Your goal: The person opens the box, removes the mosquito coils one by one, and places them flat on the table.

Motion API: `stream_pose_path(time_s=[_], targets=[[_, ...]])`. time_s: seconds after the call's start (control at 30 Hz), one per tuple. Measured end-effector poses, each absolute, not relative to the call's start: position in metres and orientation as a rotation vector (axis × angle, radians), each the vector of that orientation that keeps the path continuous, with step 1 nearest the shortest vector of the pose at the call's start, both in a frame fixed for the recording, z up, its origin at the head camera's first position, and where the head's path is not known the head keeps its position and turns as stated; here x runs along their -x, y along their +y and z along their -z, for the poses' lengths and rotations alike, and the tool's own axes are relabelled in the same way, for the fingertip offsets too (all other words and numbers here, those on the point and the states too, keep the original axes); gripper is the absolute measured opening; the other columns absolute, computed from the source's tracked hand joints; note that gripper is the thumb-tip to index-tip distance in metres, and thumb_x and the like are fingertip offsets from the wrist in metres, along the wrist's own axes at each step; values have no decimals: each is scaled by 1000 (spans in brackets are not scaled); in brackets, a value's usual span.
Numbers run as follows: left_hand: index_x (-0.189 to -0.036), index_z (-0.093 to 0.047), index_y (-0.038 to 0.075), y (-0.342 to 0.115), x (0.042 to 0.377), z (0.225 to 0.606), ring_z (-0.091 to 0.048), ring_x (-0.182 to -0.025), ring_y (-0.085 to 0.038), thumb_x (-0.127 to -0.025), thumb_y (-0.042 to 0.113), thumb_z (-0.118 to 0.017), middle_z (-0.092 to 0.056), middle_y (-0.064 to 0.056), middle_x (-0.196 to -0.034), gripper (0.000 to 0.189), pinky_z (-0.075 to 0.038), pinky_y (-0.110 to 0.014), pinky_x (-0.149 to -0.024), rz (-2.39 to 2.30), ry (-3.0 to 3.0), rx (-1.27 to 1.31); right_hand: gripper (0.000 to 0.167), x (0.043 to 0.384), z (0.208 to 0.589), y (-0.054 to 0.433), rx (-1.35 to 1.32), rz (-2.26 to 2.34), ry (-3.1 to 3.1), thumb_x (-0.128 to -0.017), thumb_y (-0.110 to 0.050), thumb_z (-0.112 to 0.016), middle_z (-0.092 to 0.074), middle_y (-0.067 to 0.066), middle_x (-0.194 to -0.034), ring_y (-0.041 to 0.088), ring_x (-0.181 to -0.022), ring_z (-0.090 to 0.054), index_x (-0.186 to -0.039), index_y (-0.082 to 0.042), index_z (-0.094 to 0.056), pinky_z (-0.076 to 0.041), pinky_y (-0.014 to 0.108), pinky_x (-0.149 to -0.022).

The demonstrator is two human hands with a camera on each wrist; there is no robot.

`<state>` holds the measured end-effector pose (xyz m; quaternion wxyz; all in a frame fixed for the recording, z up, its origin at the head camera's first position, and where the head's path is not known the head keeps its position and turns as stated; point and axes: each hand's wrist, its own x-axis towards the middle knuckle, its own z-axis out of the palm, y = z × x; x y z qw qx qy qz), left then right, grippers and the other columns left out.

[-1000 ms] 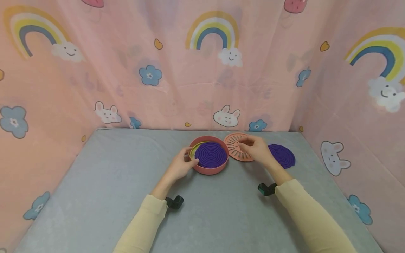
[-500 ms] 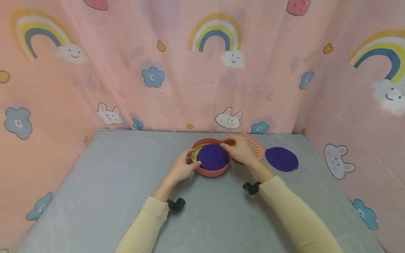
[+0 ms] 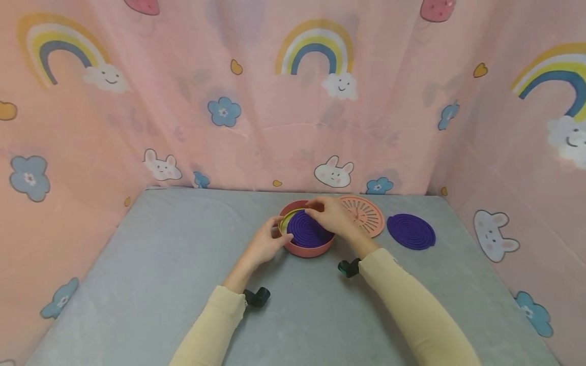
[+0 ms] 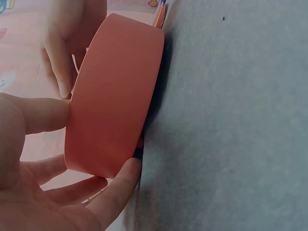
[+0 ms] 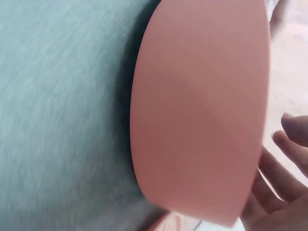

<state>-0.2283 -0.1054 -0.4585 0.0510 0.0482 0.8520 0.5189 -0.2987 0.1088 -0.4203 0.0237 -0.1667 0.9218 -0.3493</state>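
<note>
In the head view a round pink mosquito coil box (image 3: 309, 252) stands on the grey table. A purple mosquito coil (image 3: 309, 231) lies in it, with a yellow-rimmed round piece (image 3: 285, 221) showing at the left. My left hand (image 3: 264, 241) grips the box's left side, thumb in front and fingers behind; the left wrist view shows fingers (image 4: 118, 187) around its wall. Over the box's back right part is my right hand (image 3: 334, 216), its thumb near the coil's far edge. In the right wrist view the right fingers (image 5: 279, 180) are bent loosely, thumb and forefinger slightly apart, nothing visible between them.
A pink slotted lid (image 3: 368, 216) lies flat just right of the box, partly behind my right hand. Further right on the table (image 3: 293, 315) is a second purple mosquito coil (image 3: 411, 231). A patterned pink curtain (image 3: 256, 142) rises behind the table's back edge.
My right hand has moved left from above the slotted lid to over the box, uncovering the second coil. The left hand keeps its place on the box. The head view has shifted slightly.
</note>
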Motion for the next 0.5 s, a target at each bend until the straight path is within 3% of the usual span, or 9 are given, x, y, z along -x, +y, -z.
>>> stream_pose_path(time_s=[0.27,0.5], targets=[[-150,-45,9,-105,229,458,-52,-133,-37,-98,27,-69,-48,-19,-149,60,-44,-56,-106,-1596,2579,-167,31,307,431,101,582,1122,2820,-101,-21,-65,-68,14,-124,30,-115,-63,-126,-5,-68,-49,49,-101],[-150,-46,8,-106,230,459,-53,-133,-37,-97,26,-69,-49,-19,-149,60,-44,-56,-106,-1590,2593,-172,33,311,438,96,615,1048,2837,-99,-21,-66,-66,14,-130,31,-122,-60,-129,-5,-66,-45,50,-106]])
